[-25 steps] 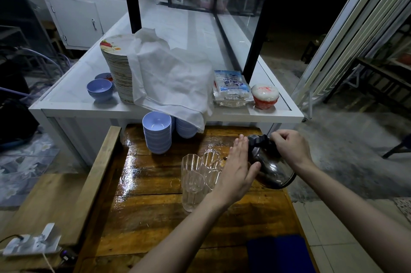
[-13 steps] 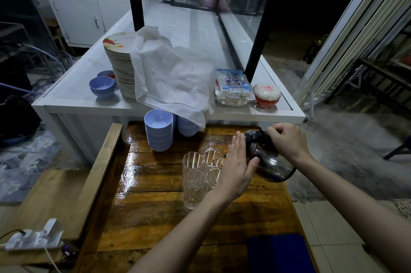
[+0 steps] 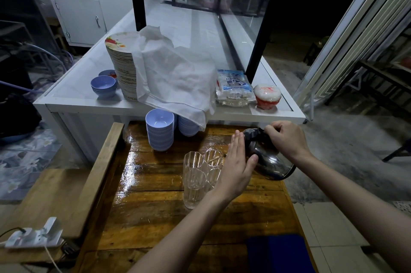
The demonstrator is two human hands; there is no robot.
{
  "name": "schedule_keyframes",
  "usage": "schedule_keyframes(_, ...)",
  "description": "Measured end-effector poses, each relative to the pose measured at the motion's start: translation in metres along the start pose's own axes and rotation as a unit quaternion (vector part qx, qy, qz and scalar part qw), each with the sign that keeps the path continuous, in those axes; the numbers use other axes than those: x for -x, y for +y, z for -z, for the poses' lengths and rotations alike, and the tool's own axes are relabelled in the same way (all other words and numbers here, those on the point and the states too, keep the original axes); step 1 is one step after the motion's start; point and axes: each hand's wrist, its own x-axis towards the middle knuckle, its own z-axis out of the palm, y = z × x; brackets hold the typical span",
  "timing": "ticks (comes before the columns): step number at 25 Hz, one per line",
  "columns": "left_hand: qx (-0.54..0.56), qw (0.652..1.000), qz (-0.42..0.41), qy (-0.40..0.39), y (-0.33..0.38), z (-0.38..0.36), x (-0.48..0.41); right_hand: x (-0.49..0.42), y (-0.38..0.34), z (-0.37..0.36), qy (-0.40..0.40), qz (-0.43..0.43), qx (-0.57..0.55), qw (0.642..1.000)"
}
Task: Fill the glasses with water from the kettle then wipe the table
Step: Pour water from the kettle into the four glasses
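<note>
A shiny steel kettle (image 3: 268,161) is tipped left over a cluster of clear ribbed glasses (image 3: 194,180) on the wet wooden table (image 3: 155,212). My right hand (image 3: 287,139) grips the kettle's black handle at the top. My left hand (image 3: 239,167) is flat with its fingers together, its palm pressed against the kettle's left side, and it hides the spout and the right-hand glasses. The nearest glass holds a little water. A dark blue cloth (image 3: 278,252) lies at the table's near right edge.
Two stacks of blue bowls (image 3: 159,130) stand at the table's far end. Behind is a white counter (image 3: 73,101) with stacked plates (image 3: 121,68) under a white cloth, a bag and a red-white tub. A power strip (image 3: 33,237) lies on the wooden bench at left.
The kettle and both hands have shifted slightly away from me over the glasses, and the kettle stays tipped. The glasses have not moved.
</note>
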Motion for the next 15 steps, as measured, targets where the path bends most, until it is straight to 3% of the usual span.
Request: schedule_keyframes(15, 0.008, 1.0, 0.002, 0.001, -0.0057, 0.0052, 0.0013, -0.005, -0.0067, -0.0054, 0.001, 0.042, 0.013, 0.999)
